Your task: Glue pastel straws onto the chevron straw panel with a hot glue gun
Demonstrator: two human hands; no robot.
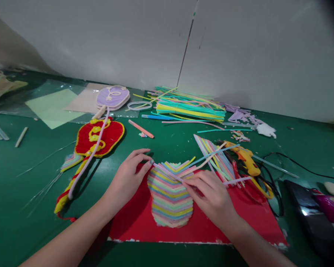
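Observation:
A striped pastel piece (171, 207), made of fuzzy pipe cleaners laid in V-shaped rows, lies on a red board (133, 222). Across its upper part runs a lilac pipe cleaner (168, 172). My left hand (133, 172) pinches its left end between thumb and finger at the piece's upper left edge. Farther along, my right hand (210, 193) has its fingertips closed on the same strip, covering part of the piece's right side. Loose blue and peach pipe cleaners (204, 160) stick out above the right hand. Behind them lies a striped triangular piece (215, 155).
A yellow glue gun (246, 157) with a black cord lies on the right, near a dark phone-like device (306, 211). Bundled pipe cleaners (192, 109) lie against the wall. Red-and-yellow (85, 139) and purple (113, 97) fan-shaped crafts sit on the left.

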